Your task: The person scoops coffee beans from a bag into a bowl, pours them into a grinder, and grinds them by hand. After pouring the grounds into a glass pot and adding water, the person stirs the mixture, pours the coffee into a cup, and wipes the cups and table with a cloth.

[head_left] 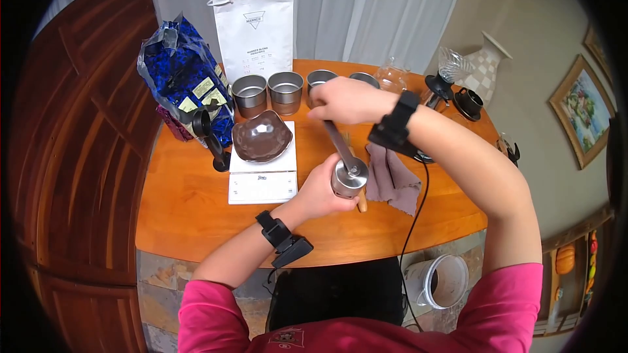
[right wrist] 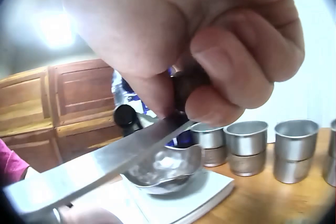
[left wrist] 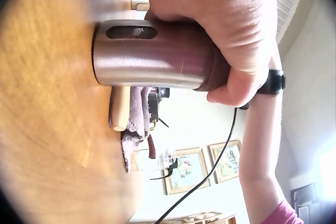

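Observation:
A metal hand coffee grinder [head_left: 347, 182] stands near the front middle of the table. My left hand [head_left: 319, 191] grips it around its upper body, just under the lid. In the left wrist view the grinder [left wrist: 152, 56] shows a dark slot near its base, and the base is right at the tabletop. From the lid, a flat metal crank arm [head_left: 339, 140] slants up toward the back left. My right hand [head_left: 356, 99] holds its end; the right wrist view shows curled fingers [right wrist: 236, 59] around a dark knob [right wrist: 189, 87], mostly hidden by them.
Left of the grinder, a brown bowl [head_left: 261, 137] sits on a white scale [head_left: 263, 187]. Several metal cups [head_left: 286, 93] line the back, before a white bag [head_left: 255, 26] and a blue bag [head_left: 183, 68]. A cloth [head_left: 394, 180] and wooden handle [head_left: 362, 203] lie right. A cable [head_left: 418, 212] hangs nearby.

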